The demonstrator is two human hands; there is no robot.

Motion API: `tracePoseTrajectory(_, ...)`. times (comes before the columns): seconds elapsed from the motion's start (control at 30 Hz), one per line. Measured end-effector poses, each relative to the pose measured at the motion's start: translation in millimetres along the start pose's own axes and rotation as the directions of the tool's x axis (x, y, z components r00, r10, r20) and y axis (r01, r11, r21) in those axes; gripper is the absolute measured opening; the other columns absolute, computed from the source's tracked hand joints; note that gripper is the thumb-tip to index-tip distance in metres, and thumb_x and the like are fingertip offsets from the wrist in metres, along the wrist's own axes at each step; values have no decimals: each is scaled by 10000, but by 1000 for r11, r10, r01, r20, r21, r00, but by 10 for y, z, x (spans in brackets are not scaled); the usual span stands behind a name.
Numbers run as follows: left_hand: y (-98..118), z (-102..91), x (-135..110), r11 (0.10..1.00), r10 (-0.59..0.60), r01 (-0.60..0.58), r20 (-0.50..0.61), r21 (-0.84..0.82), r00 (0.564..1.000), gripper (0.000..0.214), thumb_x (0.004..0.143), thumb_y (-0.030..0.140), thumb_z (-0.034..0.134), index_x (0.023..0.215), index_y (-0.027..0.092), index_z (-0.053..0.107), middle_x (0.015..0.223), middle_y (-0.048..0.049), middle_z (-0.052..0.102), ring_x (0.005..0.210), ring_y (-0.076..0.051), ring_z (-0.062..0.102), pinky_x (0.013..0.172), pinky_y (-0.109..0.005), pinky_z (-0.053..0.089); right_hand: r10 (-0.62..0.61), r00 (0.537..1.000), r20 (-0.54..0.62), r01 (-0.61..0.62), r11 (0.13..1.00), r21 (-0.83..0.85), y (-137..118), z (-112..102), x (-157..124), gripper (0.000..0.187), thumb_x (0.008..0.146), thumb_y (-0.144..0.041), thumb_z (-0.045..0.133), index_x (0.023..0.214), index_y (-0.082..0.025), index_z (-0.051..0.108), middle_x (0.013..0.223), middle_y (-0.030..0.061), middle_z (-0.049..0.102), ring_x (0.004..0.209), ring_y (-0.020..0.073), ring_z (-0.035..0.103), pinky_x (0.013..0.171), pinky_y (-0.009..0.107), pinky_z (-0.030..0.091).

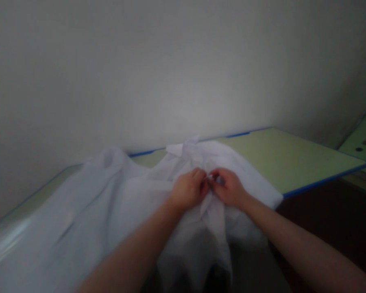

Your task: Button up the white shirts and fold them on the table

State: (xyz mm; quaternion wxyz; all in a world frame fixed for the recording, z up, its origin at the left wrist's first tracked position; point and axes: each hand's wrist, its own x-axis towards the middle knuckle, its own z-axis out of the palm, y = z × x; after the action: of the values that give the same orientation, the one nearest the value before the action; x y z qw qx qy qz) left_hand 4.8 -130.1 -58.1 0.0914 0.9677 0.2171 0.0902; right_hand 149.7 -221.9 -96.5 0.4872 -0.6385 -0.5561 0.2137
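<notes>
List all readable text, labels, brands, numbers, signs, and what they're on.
None readable.
No lettering shows on the rumpled white fabric, the flat pale-green tabletop with blue edging or the plain grey wall.
Any print on the small white bit between the left hand and right hand would be too blurred to read.

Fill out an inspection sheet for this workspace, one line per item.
Surface: pale green tabletop with blue edging, partly covered.
Job's things: white garment, rumpled, spread across the tabletop and draping down at the near side.
Clutter: nothing seen; a shiny streak at lower left is too blurred to identify.
Hands: left hand and right hand close together, fingertips pinching a small white bit, apparently part of the garment.
Cables: nothing seen.
Surroundings: plain pale wall behind; another green surface with dark spots at far right; dark area below right. Image dim and soft.
</notes>
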Motion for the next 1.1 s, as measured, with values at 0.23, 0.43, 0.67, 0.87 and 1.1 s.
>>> tracePoseTrajectory(0.23, -42, 21, -4, 994, 63, -58, -54, 96, 997, 131, 859, 256, 401, 848, 181, 508, 790, -39, 564, 683, -160, 534, 552, -270, 376, 64, 996, 57, -75, 974, 215, -37, -27, 5, 203, 840, -326, 503, 764, -175, 615, 728, 19, 620, 702, 142, 566, 661, 260, 441)
tracePoseTrajectory(0.43, -26, -15, -47, 954, 269, -261, -42, 147, 962, 195, 896, 281, 382, 864, 169, 539, 782, -40, 579, 706, -159, 535, 584, -282, 378, 166, 962, 215, -245, 873, 421, 24, 12, 30, 216, 795, -369, 562, 722, -166, 549, 652, -6, 540, 611, 111, 484, 577, 231, 413)
tracePoseTrajectory(0.67, -39, -13, -82, 932, 332, -318, -57, 174, 942, 205, 901, 269, 391, 835, 168, 557, 750, -38, 589, 671, -141, 542, 575, -272, 371, 183, 948, 261, -289, 838, 463, 25, -22, 52, 77, 731, -227, 540, 689, -177, 499, 621, -32, 449, 593, 101, 418, 552, 218, 377)
tracePoseTrajectory(0.87, -57, 3, -61, 937, 323, -322, 14, 139, 946, 197, 892, 255, 392, 825, 173, 559, 750, -23, 589, 638, -139, 533, 558, -269, 355, 217, 947, 236, -312, 796, 519, 15, -24, 59, 69, 715, -197, 529, 658, -178, 493, 607, -36, 445, 588, 102, 417, 558, 223, 369)
tracePoseTrajectory(1.1, -115, -5, -70, 970, 223, -221, 6, -105, 975, 133, 825, 249, 482, 780, 177, 584, 705, -14, 582, 646, -127, 534, 593, -250, 388, 185, 945, 271, -286, 868, 405, 64, 7, 56, 117, 731, -261, 592, 692, -164, 539, 623, -30, 493, 581, 93, 435, 554, 215, 374)
